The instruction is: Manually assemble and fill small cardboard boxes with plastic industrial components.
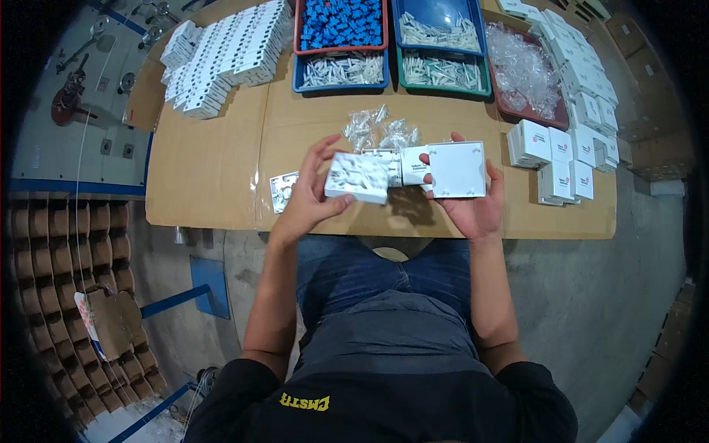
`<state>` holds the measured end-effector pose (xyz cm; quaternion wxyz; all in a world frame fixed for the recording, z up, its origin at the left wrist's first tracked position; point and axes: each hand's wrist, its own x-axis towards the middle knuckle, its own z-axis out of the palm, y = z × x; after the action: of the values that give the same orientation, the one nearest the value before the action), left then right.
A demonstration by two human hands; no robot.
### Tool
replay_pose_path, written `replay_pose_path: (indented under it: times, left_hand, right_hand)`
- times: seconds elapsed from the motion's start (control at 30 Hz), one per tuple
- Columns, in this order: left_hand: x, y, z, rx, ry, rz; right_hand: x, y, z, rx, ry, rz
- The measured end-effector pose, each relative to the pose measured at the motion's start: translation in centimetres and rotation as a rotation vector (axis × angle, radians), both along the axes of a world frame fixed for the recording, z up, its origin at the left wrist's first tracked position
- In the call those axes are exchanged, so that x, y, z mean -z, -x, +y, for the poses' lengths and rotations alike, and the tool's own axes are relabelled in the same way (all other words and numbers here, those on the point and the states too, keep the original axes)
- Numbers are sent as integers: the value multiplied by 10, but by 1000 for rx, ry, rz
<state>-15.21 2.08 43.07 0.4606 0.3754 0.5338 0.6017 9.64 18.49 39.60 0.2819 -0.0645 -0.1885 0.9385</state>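
Observation:
My left hand [310, 193] is closed around a white rectangular housing [357, 177], tilted and smeared by motion, with its fittings hard to make out. In my right hand [477, 213] is a flat white square cover [457, 170], held by its edges with small marks at the corners. Between the hands, a white box [415, 165] lies on the cardboard-covered table [221, 159], beside another white housing [395, 168] partly hidden by the one I hold. A further white housing [282, 192] lies left of my left hand, partly covered by it. Small clear plastic bags of parts [380, 131] lie just beyond.
Stacked white housings [229, 55] stand at the far left. At the back are a red tray [298, 33] of blue pieces and blue [317, 90] and green [443, 90] trays of pale plugs. A dark red bin [509, 114] holds clear bags; white boxes [557, 159] stand right.

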Motion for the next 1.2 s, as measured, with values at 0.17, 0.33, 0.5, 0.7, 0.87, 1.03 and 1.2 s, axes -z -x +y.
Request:
replay_pose_path:
  times: [0.17,0.33,0.5,0.7,0.87,1.03,1.2]
  left_hand:
    - [10,-16,3,15,-12,-205]
    - [18,-36,11,-99,-167,-577]
    - [20,-53,15,-189,-157,-725]
    - [24,-63,18,-169,-139,-804]
    - [11,-81,22,-266,-140,-507]
    - [9,-87,17,-277,-131,-469]
    - [9,-88,14,-229,-183,-434]
  right_hand:
    - [-9,17,-8,-42,8,15]
    - [-22,30,-24,-91,-13,-26]
    - [-22,33,-37,-107,-119,-141]
    - [-32,46,-50,204,-638,-530]
    - [-27,61,-74,382,-930,-644]
    - [-28,65,-78,511,-1187,-659]
    - [-29,64,-80,529,-1296,-733]
